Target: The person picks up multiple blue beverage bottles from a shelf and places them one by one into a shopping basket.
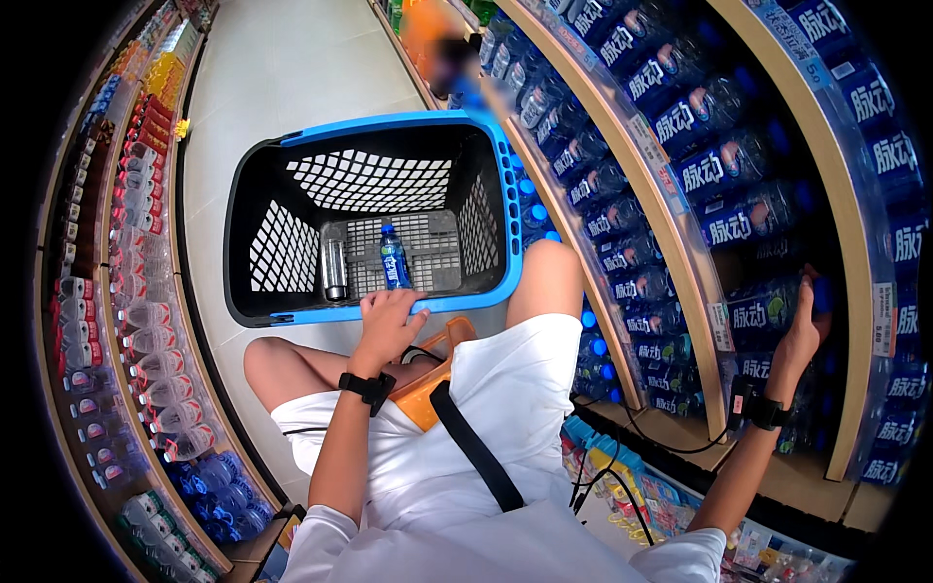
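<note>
Basket (389, 123); blue bottle (393, 260), cylinder (333, 264) inside

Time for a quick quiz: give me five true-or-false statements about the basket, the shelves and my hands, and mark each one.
1. The left hand's grip is on the basket rim nearest the body. True.
2. The right hand's grip is inside the basket. False: it is at a bottle on the right-hand shelving.
3. The basket is empty. False: it holds a blue-capped bottle and a clear cylindrical container.
4. Both wrists wear black bands. True.
5. The basket's rim is red. False: it is blue.
</note>
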### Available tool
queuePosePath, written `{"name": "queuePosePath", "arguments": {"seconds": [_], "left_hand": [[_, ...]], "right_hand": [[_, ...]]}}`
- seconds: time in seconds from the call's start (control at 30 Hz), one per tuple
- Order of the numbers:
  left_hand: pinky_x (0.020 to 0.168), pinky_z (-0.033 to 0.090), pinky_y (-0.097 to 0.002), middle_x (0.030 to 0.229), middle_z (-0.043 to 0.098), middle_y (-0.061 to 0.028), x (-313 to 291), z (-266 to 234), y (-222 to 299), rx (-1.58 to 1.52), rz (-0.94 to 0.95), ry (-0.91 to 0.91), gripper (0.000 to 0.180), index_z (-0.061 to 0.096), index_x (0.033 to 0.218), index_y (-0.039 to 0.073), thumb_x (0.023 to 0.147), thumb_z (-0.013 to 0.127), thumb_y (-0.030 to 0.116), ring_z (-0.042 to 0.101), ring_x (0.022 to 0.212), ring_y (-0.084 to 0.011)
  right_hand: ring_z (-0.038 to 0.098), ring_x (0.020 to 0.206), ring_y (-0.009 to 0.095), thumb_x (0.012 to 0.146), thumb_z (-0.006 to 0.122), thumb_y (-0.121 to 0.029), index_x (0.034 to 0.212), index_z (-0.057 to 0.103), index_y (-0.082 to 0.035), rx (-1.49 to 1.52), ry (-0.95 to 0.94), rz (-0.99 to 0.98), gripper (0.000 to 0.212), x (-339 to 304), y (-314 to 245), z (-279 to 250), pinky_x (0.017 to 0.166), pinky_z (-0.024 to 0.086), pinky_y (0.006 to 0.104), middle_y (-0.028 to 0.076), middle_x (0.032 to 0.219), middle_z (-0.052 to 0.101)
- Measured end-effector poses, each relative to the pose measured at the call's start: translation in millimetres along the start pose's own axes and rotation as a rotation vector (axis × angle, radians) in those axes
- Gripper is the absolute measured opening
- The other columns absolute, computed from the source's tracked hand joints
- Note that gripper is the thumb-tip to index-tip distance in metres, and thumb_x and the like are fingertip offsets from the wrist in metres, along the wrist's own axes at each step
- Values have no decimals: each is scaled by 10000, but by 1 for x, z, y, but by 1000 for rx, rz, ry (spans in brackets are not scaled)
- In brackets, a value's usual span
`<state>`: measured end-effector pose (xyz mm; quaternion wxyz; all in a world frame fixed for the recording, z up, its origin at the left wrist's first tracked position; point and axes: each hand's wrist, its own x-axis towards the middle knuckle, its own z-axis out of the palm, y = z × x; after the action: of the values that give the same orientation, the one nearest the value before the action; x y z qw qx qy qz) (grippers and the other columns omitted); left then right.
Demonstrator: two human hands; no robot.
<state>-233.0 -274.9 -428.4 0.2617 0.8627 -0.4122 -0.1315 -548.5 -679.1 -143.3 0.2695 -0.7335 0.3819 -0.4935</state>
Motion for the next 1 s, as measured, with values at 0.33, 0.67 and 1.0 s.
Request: {"name": "queuePosePath", "arguments": {"seconds": [0.33,0.67,1.0], "left_hand": [[978,278,-429,1074,633,-36,-8,2,-1,-3,39,34,445,655,1161,158,787,692,396,514,1066,-252],[974,293,-411,1029,643,-53,-7,-2,1,-46,-17,-24,428,670,1136,162,795,681,420,530,1051,-249],[977,292,-404,1095,656,-49,-7,4,-3,30,-41,-52,394,661,1154,139,884,592,417,547,1053,-240]], "right_hand": [[575,1088,182,944,650,-244,1247,578,49,-187,-140,-41,427,5,2,-7,949,445,300,114,1245,609],[585,1030,319,796,696,11,1039,550,18,-414,-310,-677,283,-38,-137,59,946,439,395,170,1081,585],[596,990,244,843,676,-158,1093,447,-24,545,-770,-18,365,-109,-180,141,907,467,391,156,1013,602]]}}
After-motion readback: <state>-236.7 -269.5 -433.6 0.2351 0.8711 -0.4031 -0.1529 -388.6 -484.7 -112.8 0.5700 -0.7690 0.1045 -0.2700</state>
